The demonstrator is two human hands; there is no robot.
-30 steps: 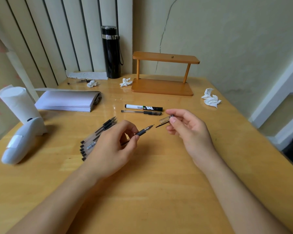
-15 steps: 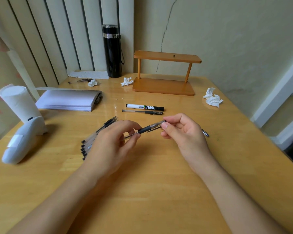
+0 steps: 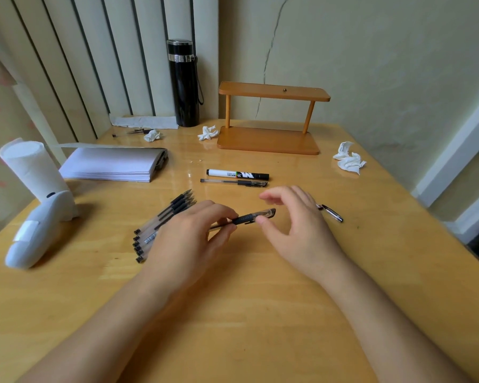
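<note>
My left hand (image 3: 188, 239) pinches a clear gel pen (image 3: 249, 217) with a black grip, its clear cap now on the tip and pointing right. My right hand (image 3: 296, 225) hovers just right of the cap with fingers loosely spread, holding nothing. Under and left of my left hand lies a row of several uncapped black pens (image 3: 163, 225) on the wooden table (image 3: 233, 313). A small metal pen part (image 3: 331, 212) lies behind my right hand.
A black-and-white marker (image 3: 237, 174) and a capped pen (image 3: 233, 183) lie beyond my hands. A paper stack (image 3: 111, 164), white roll (image 3: 31, 167), white device (image 3: 36, 230), black flask (image 3: 183, 81), wooden shelf (image 3: 268, 117) and crumpled tissues (image 3: 349, 158) ring the table.
The right hand brought the cap onto the pen tip, then let go and opened. The left hand kept hold of the pen.
</note>
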